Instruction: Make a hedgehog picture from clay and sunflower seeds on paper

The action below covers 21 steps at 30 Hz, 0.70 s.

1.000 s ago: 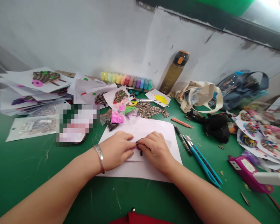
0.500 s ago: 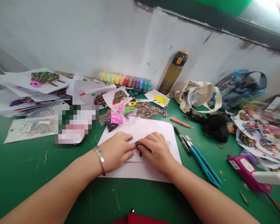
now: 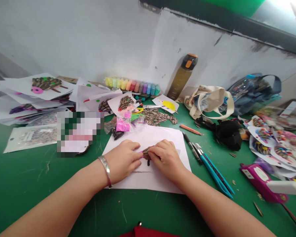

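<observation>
White paper sheets [image 3: 148, 181] lie on the green table in front of me. On them is a small brown seed figure [image 3: 146, 153], with a dark short piece [image 3: 148, 162] below it and a bit of pink at its left end. My left hand [image 3: 125, 159] rests on the paper, its fingertips touching the figure's pink end. From the right, my right hand [image 3: 166, 159] has its thumb and fingers pressed together at the figure's right part. Whatever lies between those fingertips is hidden.
Behind the paper are a seed pile [image 3: 155, 117], clay packets [image 3: 123, 123] and a bottle [image 3: 182, 77]. Blue scissors [image 3: 215, 172], a pen [image 3: 191, 147] and an orange pencil [image 3: 191, 129] lie right. Papers [image 3: 37, 98] are stacked left; a magenta glue gun [image 3: 262, 182] sits far right.
My right hand's fingers have drawn back slightly to the right, and more of the seed figure shows. My left hand has stayed nearly in place.
</observation>
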Motion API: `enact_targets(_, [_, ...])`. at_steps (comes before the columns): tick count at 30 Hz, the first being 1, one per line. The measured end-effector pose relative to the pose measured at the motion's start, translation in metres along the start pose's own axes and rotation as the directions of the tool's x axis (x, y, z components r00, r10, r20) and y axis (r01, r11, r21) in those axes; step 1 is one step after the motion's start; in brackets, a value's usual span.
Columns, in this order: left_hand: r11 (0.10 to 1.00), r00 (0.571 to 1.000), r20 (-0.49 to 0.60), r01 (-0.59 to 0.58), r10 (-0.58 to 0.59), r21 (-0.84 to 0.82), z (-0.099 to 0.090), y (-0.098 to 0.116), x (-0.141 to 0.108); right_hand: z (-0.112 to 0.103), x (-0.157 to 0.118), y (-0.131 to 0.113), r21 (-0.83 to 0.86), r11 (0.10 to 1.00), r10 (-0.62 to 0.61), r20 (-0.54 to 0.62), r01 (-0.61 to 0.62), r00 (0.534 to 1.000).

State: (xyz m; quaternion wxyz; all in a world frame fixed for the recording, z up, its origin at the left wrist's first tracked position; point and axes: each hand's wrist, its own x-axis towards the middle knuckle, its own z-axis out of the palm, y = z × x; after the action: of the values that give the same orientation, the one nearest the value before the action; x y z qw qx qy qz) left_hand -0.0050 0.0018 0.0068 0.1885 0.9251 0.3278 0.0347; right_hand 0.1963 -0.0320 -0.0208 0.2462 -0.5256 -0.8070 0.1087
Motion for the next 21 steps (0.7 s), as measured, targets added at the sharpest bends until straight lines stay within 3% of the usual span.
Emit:
enact_targets(5, [1.0,1.0,0.008,0.008,-0.008,0.002,-0.003,0.001,0.001,-0.003,0.002,0.005,0.027,0.999,0.028,-0.015,-0.027,1.0])
enact_targets(10, [1.0,1.0,-0.002,-0.003,0.003,-0.031,-0.008,0.0,0.0,-0.023,0.019,0.027,-0.008,0.993,0.113,-0.063,-0.114,0.992])
enact_targets(15, [0.998,0.999,-0.038,-0.011,0.008,-0.062,-0.006,-0.003,-0.001,-0.034,0.056,0.051,-0.265,0.944,0.209,0.013,-0.198,0.978])
enact_targets(21, [0.999,0.999,-0.039,0.004,-0.006,-0.054,-0.002,-0.004,-0.001,-0.018,0.094,0.068,-0.396,0.894,0.237,0.021,-0.209,0.971])
